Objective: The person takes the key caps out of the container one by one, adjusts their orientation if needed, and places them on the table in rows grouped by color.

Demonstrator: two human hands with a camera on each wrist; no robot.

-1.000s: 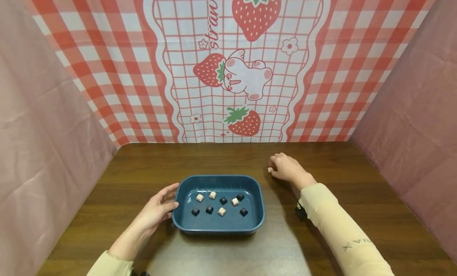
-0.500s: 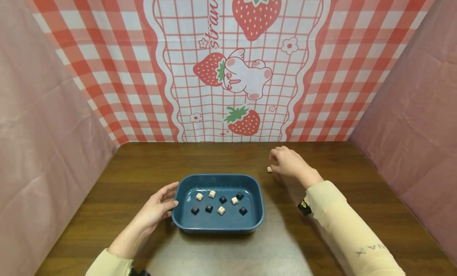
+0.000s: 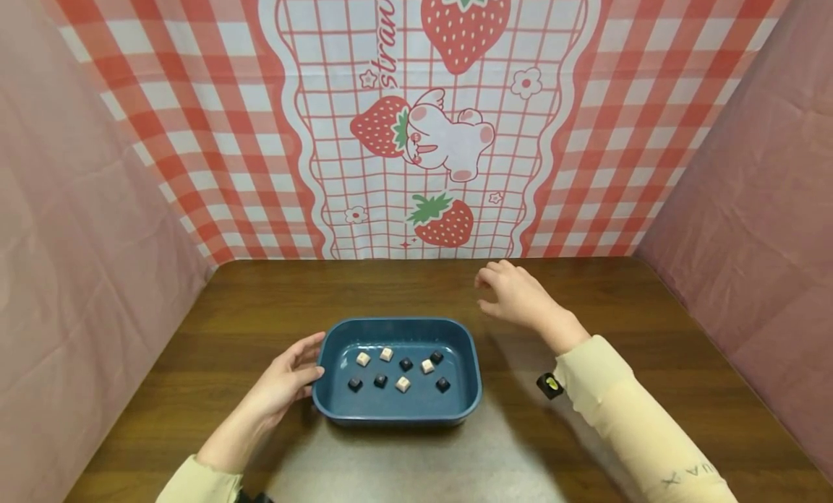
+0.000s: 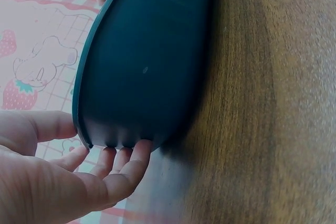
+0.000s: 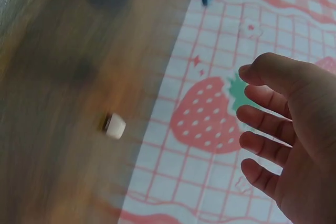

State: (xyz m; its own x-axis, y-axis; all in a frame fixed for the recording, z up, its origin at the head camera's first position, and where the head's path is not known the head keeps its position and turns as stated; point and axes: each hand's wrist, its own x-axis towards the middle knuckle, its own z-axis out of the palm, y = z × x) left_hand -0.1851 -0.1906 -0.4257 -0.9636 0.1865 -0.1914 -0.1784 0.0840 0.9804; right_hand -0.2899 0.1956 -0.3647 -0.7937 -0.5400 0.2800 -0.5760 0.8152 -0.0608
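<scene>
My left hand [image 3: 283,380] rests against the left end of a blue rectangular tray [image 3: 397,420]. Its fingertips touch the outer wall, with the thumb at the rim, as the left wrist view shows. Inside the tray lie several keycaps, cream ones such as a cream keycap [image 3: 403,384] and black ones such as a black keycap [image 3: 443,384]. Beyond the tray's far right corner, my right hand [image 3: 517,297] hovers over the table with loosely bent fingers and nothing in them. A single cream keycap [image 5: 115,127] sits on the table, apart from those fingers; the hand hides it in the head view.
Brown wood-grain table [image 3: 260,293] surrounds the tray. A red-checked strawberry cloth [image 3: 416,228] hangs along the back edge, and pink cloths [image 3: 742,235] close off both sides.
My right hand held the cream keycap a second ago, then let go of it on the table, rose away and shifted slightly left. The left hand and tray stay put.
</scene>
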